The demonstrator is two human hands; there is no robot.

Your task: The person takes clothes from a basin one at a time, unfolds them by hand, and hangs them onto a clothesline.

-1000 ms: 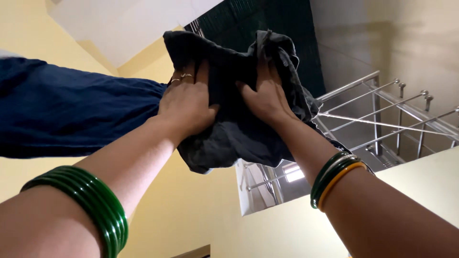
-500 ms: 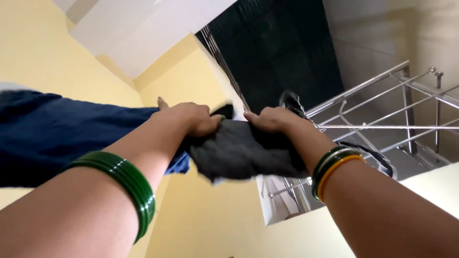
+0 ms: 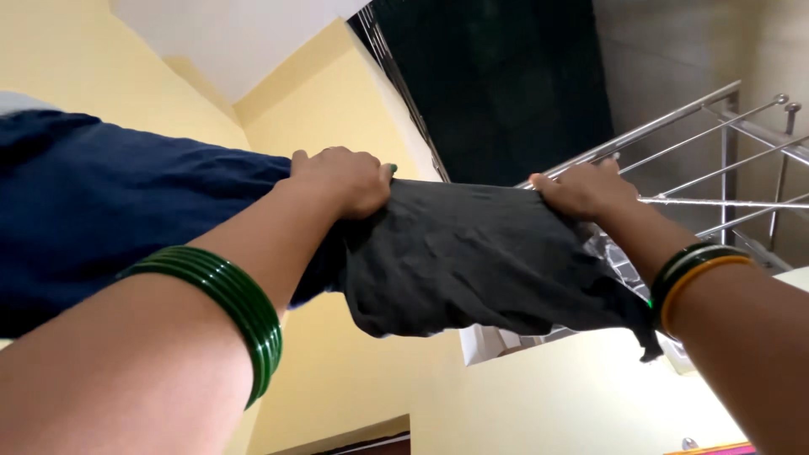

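I look up at a dark grey cloth [image 3: 472, 257] draped over a metal rod of an overhead drying rack [image 3: 674, 160]. My left hand [image 3: 341, 179] grips the cloth's left end where it lies over the rod. My right hand [image 3: 581, 190] grips its right end against the rod. The cloth is stretched wide between both hands and hangs down below them. Green bangles [image 3: 223, 307] ring my left wrist; green and yellow bangles [image 3: 695, 274] ring my right.
A dark blue garment [image 3: 109, 211] hangs on the rack just left of my left hand. More steel rods [image 3: 742, 202] run off to the right. Yellow walls, a white ceiling slab and a dark mesh-covered opening [image 3: 497, 84] are above.
The bunched cloth has been pulled out wide along the rod: my left hand moved left, my right hand moved right, and the cloth now hangs spread between them.
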